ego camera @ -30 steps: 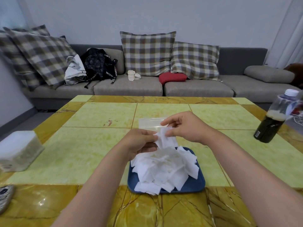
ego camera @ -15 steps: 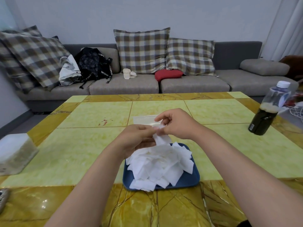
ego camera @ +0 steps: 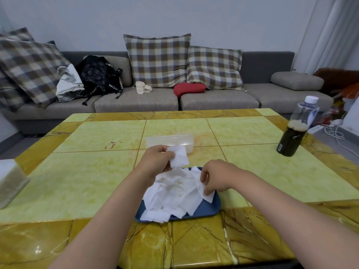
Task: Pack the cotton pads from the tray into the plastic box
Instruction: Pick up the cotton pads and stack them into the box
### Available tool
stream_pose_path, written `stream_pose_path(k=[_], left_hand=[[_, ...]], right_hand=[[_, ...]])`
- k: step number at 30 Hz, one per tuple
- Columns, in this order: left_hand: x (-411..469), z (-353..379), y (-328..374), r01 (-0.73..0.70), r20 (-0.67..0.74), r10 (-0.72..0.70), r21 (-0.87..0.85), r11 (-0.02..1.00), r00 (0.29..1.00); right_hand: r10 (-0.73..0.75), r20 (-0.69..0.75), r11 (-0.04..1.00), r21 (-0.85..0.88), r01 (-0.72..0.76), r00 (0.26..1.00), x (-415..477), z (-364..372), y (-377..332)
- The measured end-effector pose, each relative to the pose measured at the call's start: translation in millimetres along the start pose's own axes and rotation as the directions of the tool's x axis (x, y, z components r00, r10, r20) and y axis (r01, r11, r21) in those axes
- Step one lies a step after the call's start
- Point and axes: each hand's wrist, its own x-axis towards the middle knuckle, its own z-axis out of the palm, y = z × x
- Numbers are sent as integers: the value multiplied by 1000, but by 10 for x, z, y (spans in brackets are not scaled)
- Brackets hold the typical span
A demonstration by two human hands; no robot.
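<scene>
A blue tray (ego camera: 210, 209) on the table's near side carries a loose heap of white square cotton pads (ego camera: 174, 195). My left hand (ego camera: 155, 161) holds a small stack of cotton pads (ego camera: 179, 156) above the tray's far edge, fingers curled round it. My right hand (ego camera: 215, 176) is down at the right side of the heap, thumb and fingers pinching a pad there. Just beyond the tray stands the clear plastic box (ego camera: 171, 140), open-topped; its front is partly hidden by the held stack.
The yellow-green tiled table (ego camera: 87, 175) has a dark drink bottle (ego camera: 296, 129) at the right and a tissue box (ego camera: 9, 181) at the left edge. A grey sofa (ego camera: 136, 101) with plaid cushions and bags stands behind.
My right hand let go of the pads held with the left and dropped to the tray's right side, pinching a pad. The left hand keeps the stack, now slightly higher.
</scene>
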Motion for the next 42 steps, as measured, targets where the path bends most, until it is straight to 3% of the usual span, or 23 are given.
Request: stream_pose_path(k=[3, 10, 13, 15, 18, 24, 30, 36, 38, 40, 42], left_hand=[[-47, 79, 16, -10, 3, 10, 6, 1000, 1000], [-60, 64, -28, -30, -57, 29, -16, 999, 998], [-60, 46, -53, -24, -58, 22, -32, 999, 998], [-66, 56, -68, -9, -37, 7, -51, 999, 999], [-105, 94, -56, 16, 10, -15, -108, 994, 1000], [-138, 83, -13, 67, 160, -27, -253, 965, 987], [-141, 32, 22, 73, 215, -5, -309, 948, 977], [-82, -42, -24, -15, 21, 19, -168, 986, 1000], [-32, -100, -32, -21, -55, 12, -153, 988, 998], [-7, -136, -48, -29, -85, 18, -130, 991, 996], [0, -143, -60, -39, -96, 29, -96, 995, 995]], right_hand=[[22, -11, 1000, -22, -22, 1000, -19, 31, -12], [57, -12, 934, 353, -49, 998, -136, -283, 110], [33, -74, 824, 566, 15, 997, -218, -406, 75], [-6, -93, 680, 729, 73, 996, -235, -433, -12], [6, -126, 547, 831, 103, 992, -196, -420, -179], [81, -191, 573, 812, 111, 978, -105, -362, -367], [141, -250, 615, 780, 113, 958, 0, -347, -450], [106, -257, 712, 694, 107, 960, 37, -312, -404], [63, -272, 786, 607, 120, 960, 31, -288, -308], [-58, -263, 909, 386, 160, 963, -6, -265, -213], [-200, -160, 955, 188, 228, 967, -59, -224, -192]])
